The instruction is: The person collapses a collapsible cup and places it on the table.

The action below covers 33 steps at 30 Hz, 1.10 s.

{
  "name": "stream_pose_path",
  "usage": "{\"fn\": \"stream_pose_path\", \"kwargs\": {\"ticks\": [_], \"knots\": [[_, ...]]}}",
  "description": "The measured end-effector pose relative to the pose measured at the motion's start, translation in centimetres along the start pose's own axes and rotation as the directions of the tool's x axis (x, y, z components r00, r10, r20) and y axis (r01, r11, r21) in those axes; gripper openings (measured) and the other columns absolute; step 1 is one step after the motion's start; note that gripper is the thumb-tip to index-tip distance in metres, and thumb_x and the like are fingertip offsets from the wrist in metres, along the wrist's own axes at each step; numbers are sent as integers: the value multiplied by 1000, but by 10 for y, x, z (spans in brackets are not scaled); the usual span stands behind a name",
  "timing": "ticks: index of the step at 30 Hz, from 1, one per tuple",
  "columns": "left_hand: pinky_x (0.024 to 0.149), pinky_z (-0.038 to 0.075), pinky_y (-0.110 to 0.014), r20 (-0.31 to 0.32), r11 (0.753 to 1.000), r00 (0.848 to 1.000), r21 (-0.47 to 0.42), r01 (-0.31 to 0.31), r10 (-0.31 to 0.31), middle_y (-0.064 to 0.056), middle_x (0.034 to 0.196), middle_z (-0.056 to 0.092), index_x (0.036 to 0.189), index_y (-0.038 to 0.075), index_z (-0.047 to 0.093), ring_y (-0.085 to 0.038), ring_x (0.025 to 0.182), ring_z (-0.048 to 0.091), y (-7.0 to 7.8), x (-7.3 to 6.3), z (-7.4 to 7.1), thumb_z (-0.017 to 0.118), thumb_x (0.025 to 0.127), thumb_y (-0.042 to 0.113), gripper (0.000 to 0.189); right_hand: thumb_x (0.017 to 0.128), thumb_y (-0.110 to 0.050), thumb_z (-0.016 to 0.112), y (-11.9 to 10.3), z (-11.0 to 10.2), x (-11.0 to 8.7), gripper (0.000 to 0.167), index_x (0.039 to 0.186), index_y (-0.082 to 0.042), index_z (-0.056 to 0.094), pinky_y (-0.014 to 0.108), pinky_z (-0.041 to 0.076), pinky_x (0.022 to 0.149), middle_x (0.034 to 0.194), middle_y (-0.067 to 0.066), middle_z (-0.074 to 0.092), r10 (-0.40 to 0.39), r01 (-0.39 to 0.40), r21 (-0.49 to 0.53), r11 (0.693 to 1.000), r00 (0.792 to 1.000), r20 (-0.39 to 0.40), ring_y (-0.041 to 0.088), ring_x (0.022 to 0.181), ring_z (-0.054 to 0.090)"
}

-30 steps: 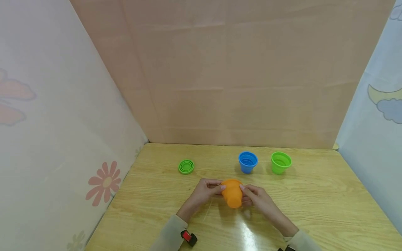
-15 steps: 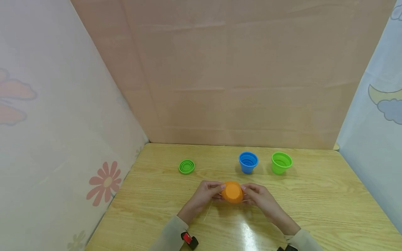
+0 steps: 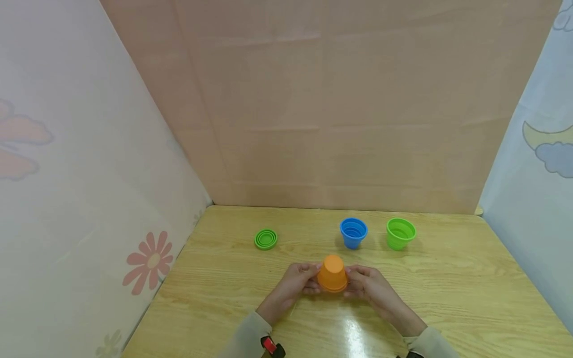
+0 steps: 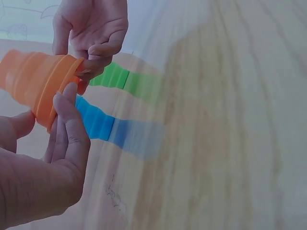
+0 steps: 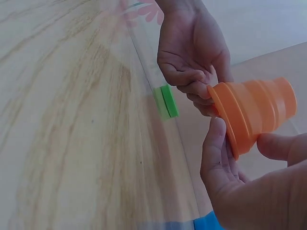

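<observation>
An orange collapsible cup [image 3: 333,274] is held in both hands above the table, upside down with its ridged wall extended. My left hand [image 3: 292,284] pinches the left side of its rim, thumb on the outer wall and fingers under the rim. On the opposite side, my right hand [image 3: 372,287] grips the rim in the same way. Both wrist views show the flared orange rim [image 4: 46,112] between thumbs and fingertips, facing the table. Beyond the hands stand an upright blue collapsible cup [image 3: 353,233] and an upright green collapsible cup [image 3: 400,233].
A flattened green collapsible cup [image 3: 266,239] lies at the back left of the wooden table [image 3: 215,283]. A tan cloth backdrop [image 3: 322,124] rises at the rear edge. Pale printed panels [image 3: 89,149] flank both sides.
Both hands have turned the orange cup over: its base pointed toward me, then faced the head camera, and now points up and away. The other cups have stayed put.
</observation>
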<state>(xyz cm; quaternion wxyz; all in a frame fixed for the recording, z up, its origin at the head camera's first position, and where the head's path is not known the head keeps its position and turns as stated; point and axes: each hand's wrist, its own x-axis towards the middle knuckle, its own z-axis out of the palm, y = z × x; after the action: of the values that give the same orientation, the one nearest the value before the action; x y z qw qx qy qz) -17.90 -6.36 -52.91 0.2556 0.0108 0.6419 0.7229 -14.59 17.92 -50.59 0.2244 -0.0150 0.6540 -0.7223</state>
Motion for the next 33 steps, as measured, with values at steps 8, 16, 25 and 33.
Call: {"fn": "stream_pose_path", "kwargs": {"ticks": [8,16,25,33], "knots": [[70,66,-23,65,1000,998,-8,22,-22,1,77,74,117,-3,74,-10,69,75,-3,1,-3,63,106,40,46,110,-27,54,0,0,1,49,140,12,53,29,66,85,110,0,75,15,-15,6,1000,1000,-9,14,95,73],[69,65,-23,80,999,996,12,38,-39,1,77,75,115,-3,75,-9,68,74,-4,1,-4,60,107,39,45,111,-28,51,5,-3,3,49,139,12,54,28,65,85,108,0,75,43,-44,31,999,998,37,12,95,72],[69,65,-22,84,999,995,16,49,-50,0,78,76,115,-2,75,-9,69,74,-3,-1,-6,59,108,37,43,110,-24,52,4,0,4,45,136,12,56,27,64,82,106,1,73,77,-78,12,997,996,42,12,92,70],[65,63,-20,105,997,993,51,53,-58,-3,82,79,119,0,75,-10,68,75,-3,-1,-5,57,109,40,45,108,-21,55,1,3,3,38,128,11,59,25,62,77,104,2,71,96,-95,-38,995,995,21,11,87,67]]}}
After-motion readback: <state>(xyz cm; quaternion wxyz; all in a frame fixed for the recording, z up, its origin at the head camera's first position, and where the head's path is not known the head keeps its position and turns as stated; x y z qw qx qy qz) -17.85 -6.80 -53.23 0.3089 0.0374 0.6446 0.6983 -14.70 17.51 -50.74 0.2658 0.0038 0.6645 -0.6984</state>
